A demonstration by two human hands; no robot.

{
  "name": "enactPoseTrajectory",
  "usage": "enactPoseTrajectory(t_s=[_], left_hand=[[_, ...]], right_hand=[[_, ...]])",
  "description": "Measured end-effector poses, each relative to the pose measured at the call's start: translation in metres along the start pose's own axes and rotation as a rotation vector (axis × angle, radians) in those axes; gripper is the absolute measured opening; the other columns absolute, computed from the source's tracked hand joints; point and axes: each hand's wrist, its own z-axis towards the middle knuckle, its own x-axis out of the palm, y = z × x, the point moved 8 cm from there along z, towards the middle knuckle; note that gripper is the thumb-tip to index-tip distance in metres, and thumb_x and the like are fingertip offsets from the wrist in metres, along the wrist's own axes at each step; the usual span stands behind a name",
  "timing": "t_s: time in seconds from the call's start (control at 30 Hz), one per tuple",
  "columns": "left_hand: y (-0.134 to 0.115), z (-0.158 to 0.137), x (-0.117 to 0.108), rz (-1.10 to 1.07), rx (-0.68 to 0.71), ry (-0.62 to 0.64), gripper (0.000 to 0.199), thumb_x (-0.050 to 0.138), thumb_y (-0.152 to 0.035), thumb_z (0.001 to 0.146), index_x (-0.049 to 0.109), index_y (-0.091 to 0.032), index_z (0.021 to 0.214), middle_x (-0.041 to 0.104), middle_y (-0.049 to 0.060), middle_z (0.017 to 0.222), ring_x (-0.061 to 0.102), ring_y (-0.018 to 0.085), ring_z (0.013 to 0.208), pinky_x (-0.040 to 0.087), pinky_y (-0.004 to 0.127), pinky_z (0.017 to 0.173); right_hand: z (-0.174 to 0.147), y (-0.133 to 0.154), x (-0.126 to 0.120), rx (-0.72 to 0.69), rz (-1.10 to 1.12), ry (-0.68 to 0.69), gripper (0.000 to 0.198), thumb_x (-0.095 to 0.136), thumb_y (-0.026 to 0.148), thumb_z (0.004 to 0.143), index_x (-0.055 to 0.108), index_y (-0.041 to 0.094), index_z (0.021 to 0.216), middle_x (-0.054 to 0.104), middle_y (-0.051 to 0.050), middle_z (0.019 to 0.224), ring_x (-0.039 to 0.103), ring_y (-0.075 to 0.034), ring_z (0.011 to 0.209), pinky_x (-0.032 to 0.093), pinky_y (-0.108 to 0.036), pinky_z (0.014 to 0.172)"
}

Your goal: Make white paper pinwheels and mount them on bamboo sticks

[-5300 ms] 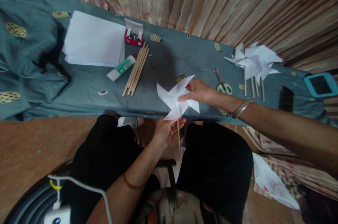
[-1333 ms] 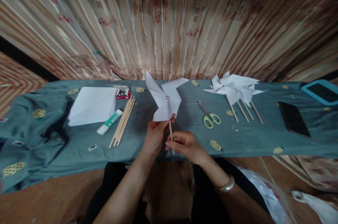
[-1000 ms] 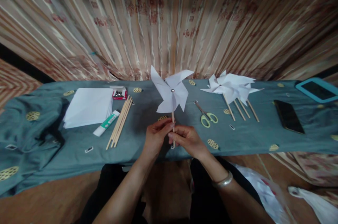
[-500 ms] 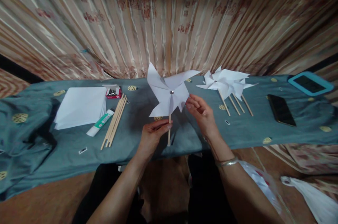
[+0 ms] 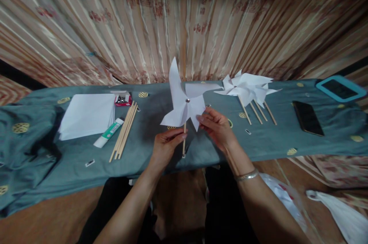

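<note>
Head view, held pinwheel (image 5: 185,104): I see it upright at the centre of the frame, white blades spread, a silvery pin at the hub.
Left hand (image 5: 166,143): closed in a thumb-and-finger pinch on its wooden stick (image 5: 184,146), just below the blades.
Right hand (image 5: 216,127): fingers nearly together, thumb against the lower right blade; from here I can't tell whether it grips the paper or only touches it.
Green loop (image 5: 230,123): just beside the right hand, mostly hidden behind it.
Pinwheel pile (image 5: 248,86): right of centre, blades overlapping, sticks pointing to the lower right.
Phone and blue-rimmed device: far right, the dark phone (image 5: 308,117) nearer my camera than the device (image 5: 340,87).
Paper stack (image 5: 86,113): left of frame, a red box (image 5: 123,100) of pins touching or nearly touching its upper right corner.
Glue tube (image 5: 108,133): between the paper and a bundle of loose sticks (image 5: 123,132).
Worktop (image 5: 273,140): cloth-covered, patterned with yellow pineapples.
</note>
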Motion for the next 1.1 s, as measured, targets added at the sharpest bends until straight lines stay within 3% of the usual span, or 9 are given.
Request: enactPoseTrajectory(t_s=[0.5,0.8,0.93,1.1], left_hand=[[-0.004,0.000,0.000,-0.020,0.031,-0.001,0.017,0.083,-0.025,0.059,0.081,-0.023,0.076,0.079,0.003,0.083,0.070,0.021,0.082,0.053,0.032,0.083],[-0.004,0.002,-0.001,0.074,0.079,0.041,0.017,0.079,-0.028,0.064,0.080,-0.020,0.079,0.078,0.001,0.081,0.068,0.020,0.082,0.052,0.030,0.079],[-0.003,0.004,-0.007,0.100,0.100,0.014,0.017,0.080,-0.030,0.063,0.080,-0.020,0.076,0.076,0.001,0.079,0.067,0.019,0.079,0.050,0.028,0.074],[-0.003,0.004,-0.008,0.108,0.104,0.029,0.015,0.079,-0.030,0.063,0.080,-0.021,0.075,0.076,0.002,0.080,0.066,0.019,0.078,0.050,0.027,0.072]], right_hand=[[-0.007,-0.005,0.010,0.057,0.025,0.098,0.035,0.090,0.039,0.055,0.073,0.025,0.082,0.067,0.006,0.065,0.058,-0.009,0.056,0.047,-0.021,0.054],[-0.011,-0.004,0.021,0.054,-0.125,0.237,0.041,0.083,0.053,0.063,0.071,0.020,0.083,0.074,0.000,0.069,0.061,-0.009,0.055,0.045,-0.021,0.051],[-0.005,0.005,-0.007,-0.010,-0.171,0.129,0.043,0.085,0.051,0.062,0.072,0.021,0.091,0.077,-0.002,0.077,0.065,-0.012,0.062,0.050,-0.024,0.058],[-0.009,0.038,-0.044,-0.353,-0.115,-0.134,0.048,0.088,0.037,0.061,0.069,0.029,0.104,0.076,0.000,0.097,0.069,-0.016,0.091,0.054,-0.031,0.083]])
